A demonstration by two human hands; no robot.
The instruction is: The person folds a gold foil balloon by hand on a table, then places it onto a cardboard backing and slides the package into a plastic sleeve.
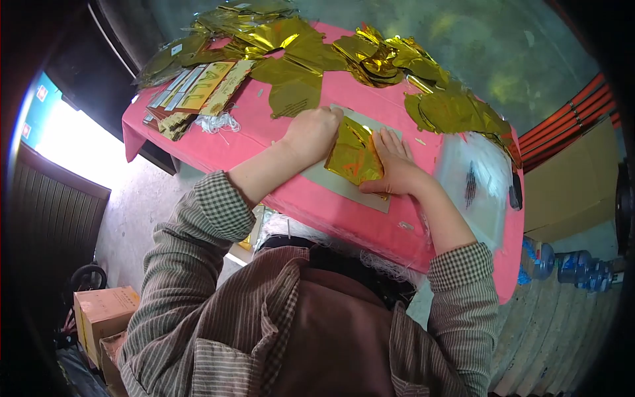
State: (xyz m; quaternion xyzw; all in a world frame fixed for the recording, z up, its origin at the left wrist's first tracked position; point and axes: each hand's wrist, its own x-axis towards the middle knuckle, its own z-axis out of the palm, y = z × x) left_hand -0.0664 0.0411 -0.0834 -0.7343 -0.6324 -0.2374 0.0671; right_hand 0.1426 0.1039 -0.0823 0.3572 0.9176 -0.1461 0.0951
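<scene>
A folded piece of shiny gold foil [354, 155], perhaps a foil balloon, lies on a grey board [331, 184] on the pink-covered table. My left hand [312, 137] is closed in a fist at the foil's upper left edge; whether anything is inside it is hidden. Lying over the foil's right side is my right hand [397, 169], with its fingers stretched out and its thumb near the lower edge. Beyond both hands, flat gold foil balloons [294, 83] spread along the far side of the table.
Printed cards [205, 86] are stacked at the left beside white string [218, 123]. More gold foil [456, 109] and clear plastic bags [473, 178] lie on the right, near a black object [516, 192]. Cardboard boxes [106, 311] and water bottles [582, 268] stand on the floor.
</scene>
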